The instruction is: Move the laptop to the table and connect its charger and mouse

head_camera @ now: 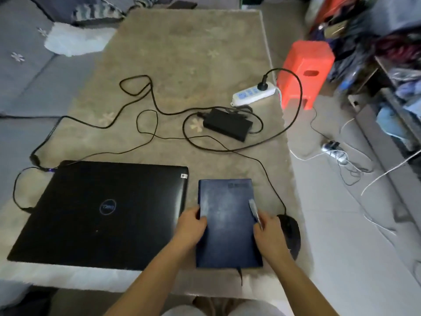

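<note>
Whole frame is pretty soft, so lots doesn't resolve. The mouse is mostly hidden behind the right hand and the notebook, just a dark curve showing. Stamped text on the notebook's top corner is too blurred to read, same for the small sticker on the laptop corner. Where the charger cable meets the laptop's far left corner is smeared, can't tell if it's seated. Clutter on the shelves at right is a blur. Both forearms run off the bottom edge.
</note>
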### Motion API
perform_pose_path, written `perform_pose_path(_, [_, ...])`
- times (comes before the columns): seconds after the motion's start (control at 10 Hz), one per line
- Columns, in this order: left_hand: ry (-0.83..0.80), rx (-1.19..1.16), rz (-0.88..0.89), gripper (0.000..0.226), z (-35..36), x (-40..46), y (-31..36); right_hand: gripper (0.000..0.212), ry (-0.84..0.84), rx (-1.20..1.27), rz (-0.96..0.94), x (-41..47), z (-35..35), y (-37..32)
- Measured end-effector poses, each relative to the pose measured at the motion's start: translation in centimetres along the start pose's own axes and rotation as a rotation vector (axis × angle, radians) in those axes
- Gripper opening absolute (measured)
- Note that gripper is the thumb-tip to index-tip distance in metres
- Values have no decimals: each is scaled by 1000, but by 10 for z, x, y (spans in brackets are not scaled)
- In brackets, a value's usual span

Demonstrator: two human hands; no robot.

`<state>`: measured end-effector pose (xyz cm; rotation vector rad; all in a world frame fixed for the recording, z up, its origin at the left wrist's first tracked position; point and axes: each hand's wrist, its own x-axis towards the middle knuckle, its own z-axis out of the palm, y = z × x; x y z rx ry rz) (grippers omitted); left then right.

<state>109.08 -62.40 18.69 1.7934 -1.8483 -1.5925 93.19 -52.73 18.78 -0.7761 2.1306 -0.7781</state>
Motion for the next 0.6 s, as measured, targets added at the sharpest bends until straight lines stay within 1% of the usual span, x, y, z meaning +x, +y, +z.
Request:
perform_pose_path(0.1, [1, 318, 219, 47, 1, -16, -10, 26, 73, -69, -31, -6, 5, -4])
perform_pose_path(0.2, [-95, 611, 391, 63, 0, -27, -23, 30, 43, -98, -125, -13, 19, -23])
perform_pose_path(0.3, [-97, 756, 405, 67, 3, -23, -35, 14, 128, -51, -111, -11, 39, -31])
perform_pose_path(0.4, [-88, 762, 405, 67, 6, -22, -39, 11, 167, -134, -64, -11, 52, -31])
perform_pose_path(0.5, [-71, 752, 440, 66, 6, -19, -42, 18, 187, -330, -55, -8, 61, -28])
perform_pose_path(0.6, [-65, 728, 446, 66, 5, -20, -41, 19, 189, -333, -51, -8, 63, -28])
